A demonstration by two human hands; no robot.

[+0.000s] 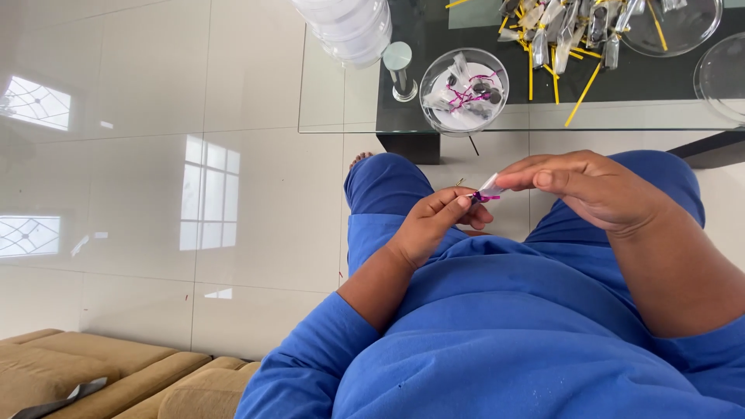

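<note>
Pinching a small clear plastic packet (489, 185) with a magenta twist tie (483, 198) between both hands, left (434, 225) and right (590, 186), above the lap, near the glass desk (341, 109) front edge.

Setting: a home living room. Glossy white floor tiles (155, 194) lie left of the fingers (454, 203), a glass table (341, 101) beyond them, a tan sofa (116, 376) behind and left.
</note>
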